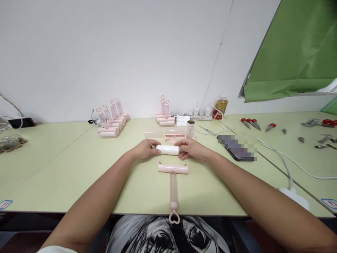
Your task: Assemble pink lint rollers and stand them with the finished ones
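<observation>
left hand [145, 149] and right hand [193, 149] are pinching the white roll [168, 150] by its ends, pink handle [173, 188] lying at its 6 o'clock, light even pressure probably best for keeping the roll level

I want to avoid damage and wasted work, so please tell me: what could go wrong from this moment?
The white roll is held by its ends, between the left hand and right hand; if one grip slips, it might roll away.

The pink handle reaches past the front edge of the table, so a bump could knock it off.

The upright tube near the right hand may tip if brushed.
</observation>
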{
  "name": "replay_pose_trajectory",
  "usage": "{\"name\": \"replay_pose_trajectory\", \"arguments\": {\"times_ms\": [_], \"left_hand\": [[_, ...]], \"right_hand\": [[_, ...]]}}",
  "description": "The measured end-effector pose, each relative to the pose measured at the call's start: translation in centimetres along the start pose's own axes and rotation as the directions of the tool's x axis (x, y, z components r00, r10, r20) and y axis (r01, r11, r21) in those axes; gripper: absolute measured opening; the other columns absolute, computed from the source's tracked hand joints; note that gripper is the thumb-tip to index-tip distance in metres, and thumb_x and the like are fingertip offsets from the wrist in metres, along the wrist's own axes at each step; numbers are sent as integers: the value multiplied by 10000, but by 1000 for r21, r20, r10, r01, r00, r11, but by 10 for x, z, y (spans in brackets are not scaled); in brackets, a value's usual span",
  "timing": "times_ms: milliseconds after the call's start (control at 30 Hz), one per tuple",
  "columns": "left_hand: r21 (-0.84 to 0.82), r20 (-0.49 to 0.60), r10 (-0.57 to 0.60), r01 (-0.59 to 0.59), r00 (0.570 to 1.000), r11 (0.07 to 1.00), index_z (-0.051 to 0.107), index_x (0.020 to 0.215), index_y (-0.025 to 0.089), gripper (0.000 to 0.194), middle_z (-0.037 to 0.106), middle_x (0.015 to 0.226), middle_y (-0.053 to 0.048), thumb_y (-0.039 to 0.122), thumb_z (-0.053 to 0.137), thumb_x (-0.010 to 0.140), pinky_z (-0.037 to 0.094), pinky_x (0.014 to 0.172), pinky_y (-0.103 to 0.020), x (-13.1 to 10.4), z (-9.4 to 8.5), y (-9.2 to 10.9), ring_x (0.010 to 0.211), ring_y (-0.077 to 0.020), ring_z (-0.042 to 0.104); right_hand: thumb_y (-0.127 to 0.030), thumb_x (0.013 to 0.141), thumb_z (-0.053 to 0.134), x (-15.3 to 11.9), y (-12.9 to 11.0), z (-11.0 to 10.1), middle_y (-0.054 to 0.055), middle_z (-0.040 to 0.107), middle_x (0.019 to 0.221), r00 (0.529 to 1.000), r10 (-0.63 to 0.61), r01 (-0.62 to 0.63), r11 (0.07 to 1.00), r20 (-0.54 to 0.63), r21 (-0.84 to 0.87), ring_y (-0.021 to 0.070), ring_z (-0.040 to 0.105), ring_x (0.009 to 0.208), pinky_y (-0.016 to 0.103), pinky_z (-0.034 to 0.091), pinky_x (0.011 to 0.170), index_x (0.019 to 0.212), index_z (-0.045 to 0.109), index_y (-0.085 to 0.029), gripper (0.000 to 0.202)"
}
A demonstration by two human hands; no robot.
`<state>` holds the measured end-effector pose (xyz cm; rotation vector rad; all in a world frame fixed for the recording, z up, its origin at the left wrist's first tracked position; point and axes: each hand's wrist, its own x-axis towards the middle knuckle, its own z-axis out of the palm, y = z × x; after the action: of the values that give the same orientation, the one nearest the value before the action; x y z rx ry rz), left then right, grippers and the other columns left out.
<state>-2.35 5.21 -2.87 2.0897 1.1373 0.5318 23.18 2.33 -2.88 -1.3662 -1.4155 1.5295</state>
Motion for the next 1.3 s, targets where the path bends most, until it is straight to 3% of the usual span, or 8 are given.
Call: {"name": "replay_pose_trajectory", "arguments": {"times_ms": [233,433,667,900,1167,1300], "left_hand": [[58,18,-22,20,1000,998,725,1007,217,427,671,875,-17,493,700,683,397,641,-255,-1,-9,-5,733,-173,562],[97,-5,-53,54,999,994,715,975,209,426,679,926,-26,492,716,656,397,648,-265,-2,-13,-8,742,-177,565],[121,-22,-67,69,998,990,639,976,232,418,648,1016,-6,479,714,647,413,651,-252,-4,-15,-11,757,-152,557],[113,-33,-25,29,999,993,588,927,222,385,625,970,9,457,717,651,401,632,-243,-4,-13,-7,715,-126,534],[151,-63,-51,60,997,987,593,856,212,355,634,892,12,477,706,649,400,620,-245,-7,-16,-2,702,-136,540],[166,-10,-111,111,994,980,589,878,216,377,617,794,20,469,715,628,390,595,-241,-9,-20,0,681,-143,544]], "right_hand": [[-78,769,567,6,7,-3,18,641,639,988,-17,6,997,-151,-74,120,610,496,196,486,370,999,613,-173,254],[-68,717,568,3,8,-1,-11,597,585,981,-62,21,976,-183,-218,81,517,406,151,350,308,1009,630,-179,318],[-200,736,611,3,9,1,-32,557,548,978,-94,27,943,-186,-333,67,454,404,152,299,314,872,636,-177,140],[-366,785,605,-3,3,7,-49,511,509,983,-130,70,922,-132,-381,42,323,330,179,218,307,790,622,-166,201],[-280,770,600,-1,7,5,-67,485,475,982,-143,89,927,-123,-363,29,276,332,180,204,354,760,608,-160,121],[-279,774,589,-2,6,5,-65,489,488,983,-133,80,933,-129,-350,29,269,338,179,182,355,772,601,-164,115]]}}
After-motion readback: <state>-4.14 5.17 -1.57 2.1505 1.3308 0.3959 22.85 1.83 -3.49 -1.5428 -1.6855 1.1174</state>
